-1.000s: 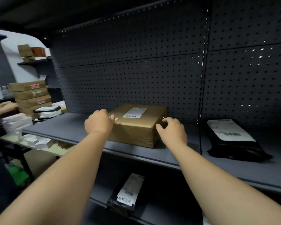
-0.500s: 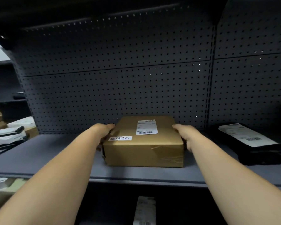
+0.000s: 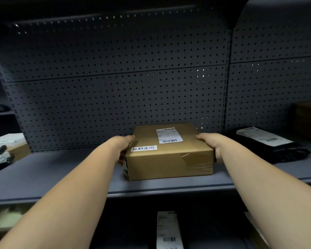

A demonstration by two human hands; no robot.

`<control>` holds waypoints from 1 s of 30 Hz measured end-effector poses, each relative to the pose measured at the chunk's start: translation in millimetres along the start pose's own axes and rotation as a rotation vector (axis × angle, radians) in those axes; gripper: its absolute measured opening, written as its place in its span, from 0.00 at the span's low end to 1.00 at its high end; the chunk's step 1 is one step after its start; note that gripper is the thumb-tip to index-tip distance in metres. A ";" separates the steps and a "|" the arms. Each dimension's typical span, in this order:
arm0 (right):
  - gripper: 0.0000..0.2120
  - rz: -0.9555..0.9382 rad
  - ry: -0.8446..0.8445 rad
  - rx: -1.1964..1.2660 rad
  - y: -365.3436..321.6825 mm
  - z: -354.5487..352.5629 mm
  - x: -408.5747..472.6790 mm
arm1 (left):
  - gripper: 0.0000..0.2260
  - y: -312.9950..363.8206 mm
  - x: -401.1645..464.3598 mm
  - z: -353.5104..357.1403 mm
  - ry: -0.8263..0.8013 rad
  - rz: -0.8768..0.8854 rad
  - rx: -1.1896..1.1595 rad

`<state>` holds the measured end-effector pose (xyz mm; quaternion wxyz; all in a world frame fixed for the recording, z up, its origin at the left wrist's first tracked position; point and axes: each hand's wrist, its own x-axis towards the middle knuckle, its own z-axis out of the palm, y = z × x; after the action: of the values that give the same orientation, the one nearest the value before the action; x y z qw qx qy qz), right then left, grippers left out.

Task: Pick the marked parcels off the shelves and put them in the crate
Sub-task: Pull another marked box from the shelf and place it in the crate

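- Brown cardboard parcel [image 3: 169, 151]: flat on the grey shelf [image 3: 61, 173], near the front edge; handwritten white strip [image 3: 144, 148] on top, likely the mark that makes it a pick.
- Left hand [image 3: 121, 148]: curled round the parcel's left side, thumb along the top edge.
- Right hand [image 3: 212, 144]: mirrors it; fingers wrapped down the right side, a two-sided clamp suited to a wide box.
- Black mailer bag [image 3: 269, 144]: lies apart to the right, untouched.
- Crate: not in view.

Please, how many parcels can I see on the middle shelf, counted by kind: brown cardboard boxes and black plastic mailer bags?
Brown cardboard boxes: 1, the brown box, held between left hand and right hand.
Black mailer bags: 1, the black bag to its right.
Total: 2 on this shelf.
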<state>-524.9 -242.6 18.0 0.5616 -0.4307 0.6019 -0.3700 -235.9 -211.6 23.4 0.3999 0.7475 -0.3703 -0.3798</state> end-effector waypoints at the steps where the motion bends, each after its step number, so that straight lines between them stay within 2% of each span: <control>1: 0.14 -0.004 0.003 0.012 1.3 0.2 -2.2 | 0.21 -1.4 -1.4 -0.4 0.011 0.008 -0.009; 8: 0.13 -0.145 0.035 0.149 12.7 2.0 -15.7 | 0.18 -14.4 -23.0 -7.9 0.085 0.138 -0.179; 13: 0.23 -0.352 0.140 0.193 24.9 6.7 -24.2 | 0.15 -26.5 -42.7 -9.4 0.189 0.367 -0.249; 15: 0.18 -0.430 0.163 0.213 30.9 9.7 -30.4 | 0.16 -32.3 -46.7 -10.3 0.203 0.424 -0.289; 17: 0.10 -0.489 0.157 0.248 36.2 13.4 -36.7 | 0.16 -38.9 -49.0 -11.8 0.223 0.456 -0.333; 18: 0.10 -0.515 0.158 0.257 38.6 14.9 -38.5 | 0.15 -42.5 -49.4 -12.3 0.239 0.468 -0.347; 23: 0.19 -0.605 0.149 0.322 47.2 20.6 -43.7 | 0.16 -59.5 -51.1 -13.3 0.279 0.526 -0.425; 30: 0.18 -0.655 0.143 0.384 54.0 21.2 -44.9 | 0.13 -65.5 -59.5 -8.7 0.285 0.556 -0.493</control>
<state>-509.5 -180.6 -18.2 0.4405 -0.4603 0.3898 -0.6649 -238.0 -131.2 -14.6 0.7023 0.5456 -0.3970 -0.2269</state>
